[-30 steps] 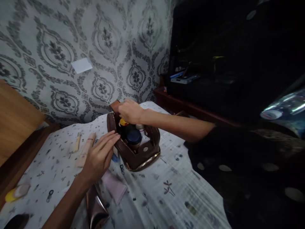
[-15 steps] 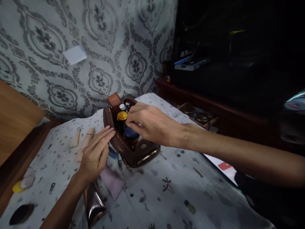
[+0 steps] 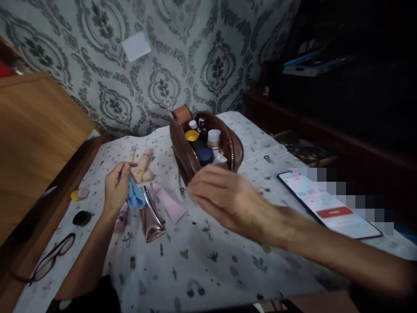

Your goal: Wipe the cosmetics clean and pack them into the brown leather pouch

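My left hand (image 3: 117, 187) is closed on a crumpled light blue cloth (image 3: 135, 194), held above the tubes on the patterned bedsheet. My right hand (image 3: 224, 200) is at the near end of the brown toiletry bag (image 3: 182, 158). Its fingers are bent and blurred, and their tips and anything under them are hidden. The bag stands unzipped. Inside are a yellow-capped container (image 3: 192, 135), a white-capped bottle (image 3: 214, 138), a dark blue lid (image 3: 205, 156) and other small bottles. A pink tube (image 3: 169, 203) and a shiny rose-metallic tube (image 3: 153, 221) lie near my left hand.
Beige tubes (image 3: 145, 161) lie left of the bag. Red-framed glasses (image 3: 54, 258), a dark oval item (image 3: 81, 218) and a yellow-and-pale item (image 3: 79, 194) lie along the left edge. A lit phone (image 3: 329, 204) lies at right. Patterned wallpaper (image 3: 163, 82) rises behind.
My right hand has come out of the bag toward its near end. My left hand has left the bag's side and now holds the blue cloth. The view has shifted, bringing glasses and phone into sight.
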Tool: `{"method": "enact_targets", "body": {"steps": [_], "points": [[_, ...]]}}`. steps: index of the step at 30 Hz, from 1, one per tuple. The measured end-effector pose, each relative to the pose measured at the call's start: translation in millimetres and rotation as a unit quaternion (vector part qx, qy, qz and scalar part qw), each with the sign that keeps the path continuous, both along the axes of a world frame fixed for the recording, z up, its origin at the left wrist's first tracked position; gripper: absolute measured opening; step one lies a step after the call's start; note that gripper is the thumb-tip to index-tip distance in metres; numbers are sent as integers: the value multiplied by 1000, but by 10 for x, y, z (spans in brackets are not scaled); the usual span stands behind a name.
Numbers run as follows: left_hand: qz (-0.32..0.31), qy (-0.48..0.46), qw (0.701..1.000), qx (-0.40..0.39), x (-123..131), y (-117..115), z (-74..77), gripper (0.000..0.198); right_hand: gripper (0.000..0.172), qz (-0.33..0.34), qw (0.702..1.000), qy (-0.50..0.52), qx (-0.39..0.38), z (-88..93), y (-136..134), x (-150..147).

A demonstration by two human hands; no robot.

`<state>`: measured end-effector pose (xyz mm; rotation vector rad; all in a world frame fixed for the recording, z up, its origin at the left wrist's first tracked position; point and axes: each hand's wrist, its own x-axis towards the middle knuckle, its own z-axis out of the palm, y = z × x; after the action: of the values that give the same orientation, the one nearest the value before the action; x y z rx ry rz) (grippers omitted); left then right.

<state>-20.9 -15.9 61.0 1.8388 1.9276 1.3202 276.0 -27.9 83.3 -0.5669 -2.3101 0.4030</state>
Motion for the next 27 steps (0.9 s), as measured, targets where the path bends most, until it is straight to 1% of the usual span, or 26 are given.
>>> {"method": "enact_targets", "body": {"steps": [3, 5, 7, 9, 11, 14, 16, 18, 21, 23, 25, 27], "points": [[26, 42, 998, -27, -170, -167, -152, 39, 25, 30, 996, -68, -43, -280, -164, -276], [24, 74, 995, -64, -217, -274, -241, 39, 21, 10, 991, -111, -77, -461, -223, -480], [7, 107, 989, -101, -209, -370, -327, 38, 26, -35, 984, -140, -105, -606, -254, -675], [-26, 150, 982, -113, -158, -450, -424, 34, 32, -80, 976, -165, -117, -707, -268, -848], [-61, 197, 973, -101, -88, -513, -532, 30, 36, -110, 969, -186, -116, -768, -266, -991], [-80, 244, 963, -78, -16, -559, -642, 25, 37, -144, 960, -215, -105, -806, -236, -1150], [-83, 253, 961, -79, -12, -539, -630, 24, 37, -163, 955, -227, -103, -816, -203, -1221], [-75, 258, 959, -90, -34, -463, -550, 25, 38, -173, 952, -231, -105, -837, -165, -1269], [-14, 291, 949, -122, -66, -247, -391, 27, 41, -182, 955, -204, -113, -915, -113, -1305], [31, 322, 934, -154, -66, -67, -328, 32, 42, -185, 960, -165, -130, -991, -85, -1312], [61, 344, 916, -200, -55, 104, -318, 40, 42, -184, 964, -121, -152, -1065, -65, -1308], [71, 347, 903, -244, -51, 235, -349, 45, 42, -178, 966, -82, -168, -1121, -54, -1300]]}}
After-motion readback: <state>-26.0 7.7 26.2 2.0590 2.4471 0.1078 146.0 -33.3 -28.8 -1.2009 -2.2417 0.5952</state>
